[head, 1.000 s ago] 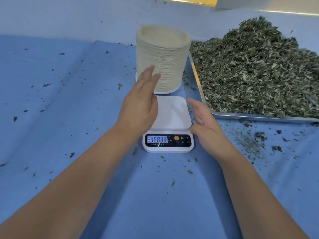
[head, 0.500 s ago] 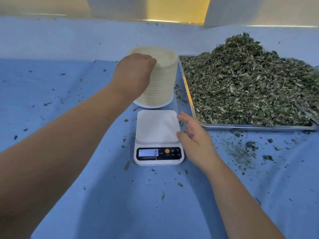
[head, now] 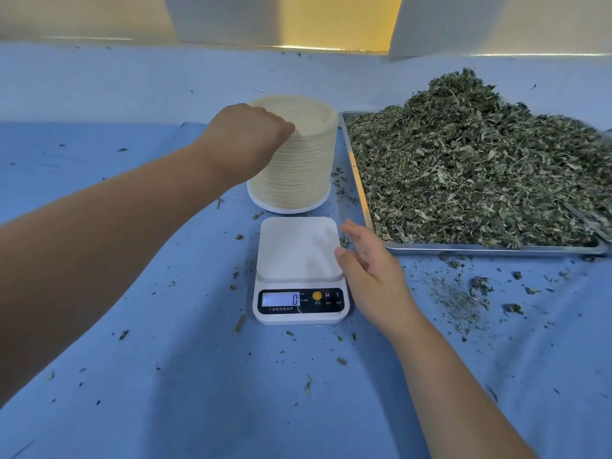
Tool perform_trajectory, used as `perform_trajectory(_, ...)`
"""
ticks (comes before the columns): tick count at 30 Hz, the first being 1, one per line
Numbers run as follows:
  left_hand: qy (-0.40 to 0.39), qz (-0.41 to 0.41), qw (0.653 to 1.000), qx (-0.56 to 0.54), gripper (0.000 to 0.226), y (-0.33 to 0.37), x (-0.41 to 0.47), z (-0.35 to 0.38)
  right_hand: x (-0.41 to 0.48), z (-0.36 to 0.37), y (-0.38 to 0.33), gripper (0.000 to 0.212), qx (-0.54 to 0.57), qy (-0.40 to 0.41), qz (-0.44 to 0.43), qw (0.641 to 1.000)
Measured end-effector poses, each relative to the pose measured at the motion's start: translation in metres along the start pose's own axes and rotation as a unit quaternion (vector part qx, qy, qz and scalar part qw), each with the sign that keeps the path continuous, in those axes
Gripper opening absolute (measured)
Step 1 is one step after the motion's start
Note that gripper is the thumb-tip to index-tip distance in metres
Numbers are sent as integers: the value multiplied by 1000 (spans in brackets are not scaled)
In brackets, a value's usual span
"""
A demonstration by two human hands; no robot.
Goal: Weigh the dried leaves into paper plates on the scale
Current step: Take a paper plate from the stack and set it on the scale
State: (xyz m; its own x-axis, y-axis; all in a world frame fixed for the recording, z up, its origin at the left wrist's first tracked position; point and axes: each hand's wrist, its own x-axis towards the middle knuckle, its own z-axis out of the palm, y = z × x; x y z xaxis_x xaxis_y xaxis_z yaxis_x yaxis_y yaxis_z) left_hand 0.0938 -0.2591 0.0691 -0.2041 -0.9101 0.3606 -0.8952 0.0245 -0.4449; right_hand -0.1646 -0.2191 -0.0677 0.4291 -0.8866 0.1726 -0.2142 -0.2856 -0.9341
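A tall stack of cream paper plates (head: pixel 298 167) stands on the blue cloth behind a white digital scale (head: pixel 299 270) whose display reads 0. Nothing lies on the scale's platform. My left hand (head: pixel 246 140) is at the near left rim of the stack's top, fingers curled down over the edge of the plates; the fingertips are hidden. My right hand (head: pixel 367 266) rests with relaxed fingers against the right side of the scale. A big heap of dried green leaves (head: pixel 480 167) fills a metal tray (head: pixel 490 249) to the right.
Blue cloth (head: pixel 132 359) covers the table, with leaf crumbs scattered over it, thickest in front of the tray (head: pixel 463 293). A pale blue wall or raised edge (head: pixel 132 84) runs along the back.
My left hand rose from beside the scale to the top of the plate stack and curled over its rim. My right hand stayed by the scale. The display went from test digits to 0.
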Motion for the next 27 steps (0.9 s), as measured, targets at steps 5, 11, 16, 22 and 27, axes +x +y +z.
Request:
perform_trajectory(5, -18, -10, 1000, 8, 36, -1, 2, -3, 2, 1, 2, 32, -3, -2, -2, 1000)
perform_trajectory(11, -34, -12, 999, 14, 29, 0, 5, -7, 1, 2, 2, 36, 14, -14, -6, 1000)
perform_trajectory(16, -45, -7, 999, 29, 22, 2, 4, -11, -1, 2, -1, 35, -1, -16, -5, 1000)
perform_trajectory(22, -39, 29, 998, 51, 47, 5, 9, -11, -1, 1, -3, 34, 4, -21, -8, 1000)
perform_trajectory(27, 39, 64, 997, 19, 58, 0, 14, -10, -1, 1, -2, 33, 5, -22, 2, 1000)
